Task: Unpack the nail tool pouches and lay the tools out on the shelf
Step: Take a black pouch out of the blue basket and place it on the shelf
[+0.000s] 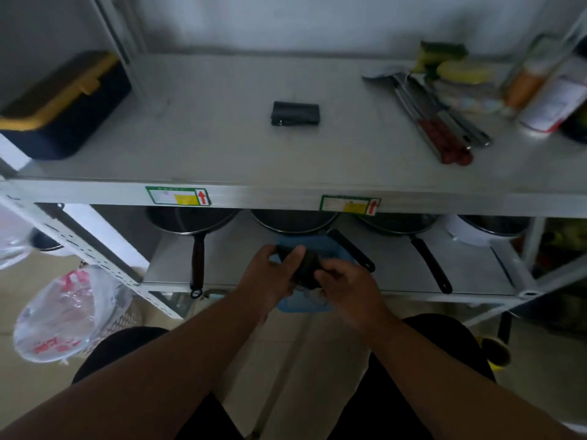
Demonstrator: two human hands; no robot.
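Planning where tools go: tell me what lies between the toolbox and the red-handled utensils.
Head view: only a small black pouch on the shelf, between toolbox and utensils.

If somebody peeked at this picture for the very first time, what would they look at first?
Probably the two hands low in the middle: the left hand and right hand both hold a dark pouch in front of the lower shelf. Next, a second dark pouch lying alone in the middle of the upper shelf. Then the black toolbox with yellow trim at that shelf's left end.
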